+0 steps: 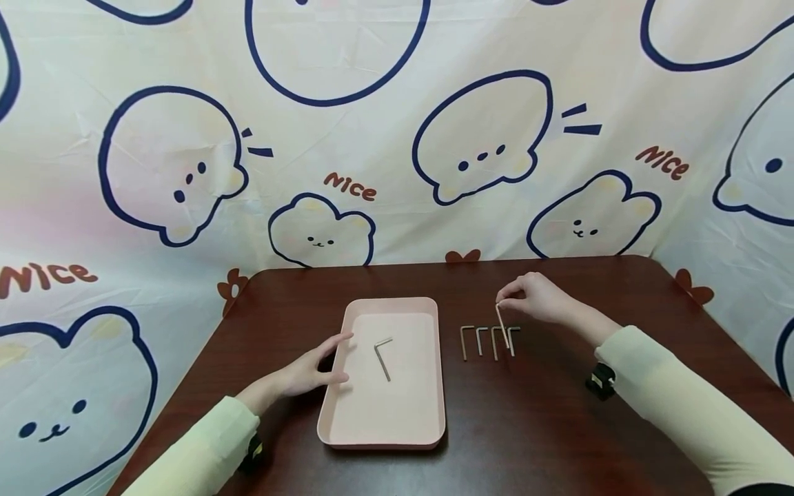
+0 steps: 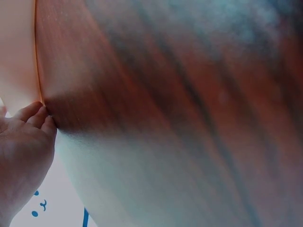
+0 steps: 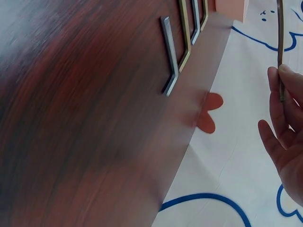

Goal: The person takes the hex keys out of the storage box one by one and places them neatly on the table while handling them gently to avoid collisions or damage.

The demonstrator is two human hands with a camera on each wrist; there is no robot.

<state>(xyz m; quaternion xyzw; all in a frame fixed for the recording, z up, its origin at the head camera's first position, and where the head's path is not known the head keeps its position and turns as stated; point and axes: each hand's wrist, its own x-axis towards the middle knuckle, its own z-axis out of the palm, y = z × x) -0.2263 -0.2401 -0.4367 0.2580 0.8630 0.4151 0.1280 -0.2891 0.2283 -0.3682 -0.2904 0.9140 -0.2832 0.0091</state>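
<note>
A pink tray point(image 1: 397, 420) lies on the dark wooden table, with one L-shaped hex key point(image 1: 383, 364) on its floor. At the tray's left side, my left hand point(image 1: 304, 368) holds the wall, thumb and index finger reaching over the rim; in the left wrist view the other fingers touch the wall's outside. My right hand point(image 1: 538, 296) pinches another hex key point(image 3: 280, 42) between thumb and fingers, raised off the table with its long arm slanting down. Below it, several hex keys point(image 1: 463, 344) lie in a row right of the tray, partly crossed from view by the held one.
The brown table point(image 1: 533, 427) reaches back to a cream cloth point(image 1: 384, 138) printed with cartoon bears, which also hangs at both sides. Metal keys in the row, silver and brassy, lie close together near the right hand.
</note>
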